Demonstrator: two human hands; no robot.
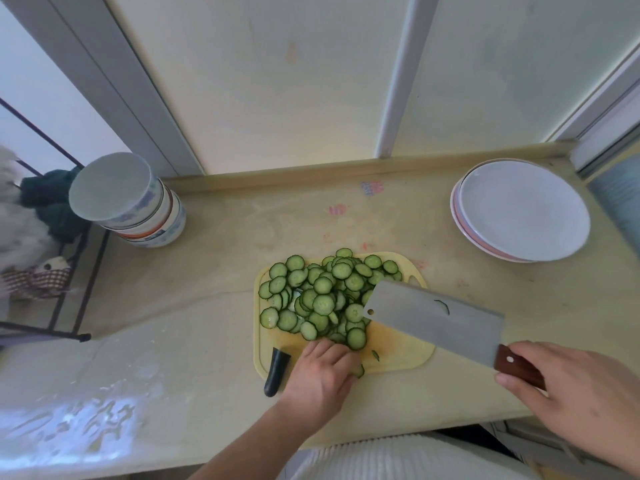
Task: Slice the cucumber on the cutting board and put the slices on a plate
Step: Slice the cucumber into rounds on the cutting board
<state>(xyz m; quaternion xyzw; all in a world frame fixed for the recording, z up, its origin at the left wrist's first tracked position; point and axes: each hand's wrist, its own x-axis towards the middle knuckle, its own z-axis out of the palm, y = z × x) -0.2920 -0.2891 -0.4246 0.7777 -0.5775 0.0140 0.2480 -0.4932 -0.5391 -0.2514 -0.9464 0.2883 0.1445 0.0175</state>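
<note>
Now the cucumber slices [322, 296] lie heaped on the cutting board [398, 355], just beyond the left hand [320, 375], whose curled fingers hold a few slices. Right hand [581, 400] grips the cleaver [433, 320].

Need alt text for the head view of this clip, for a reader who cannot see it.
A pile of cucumber slices covers a yellow cutting board; the left hand rests at the pile's near edge while the right hand holds a cleaver over the board. Empty stacked plates sit far right, stacked bowls far left.
</note>
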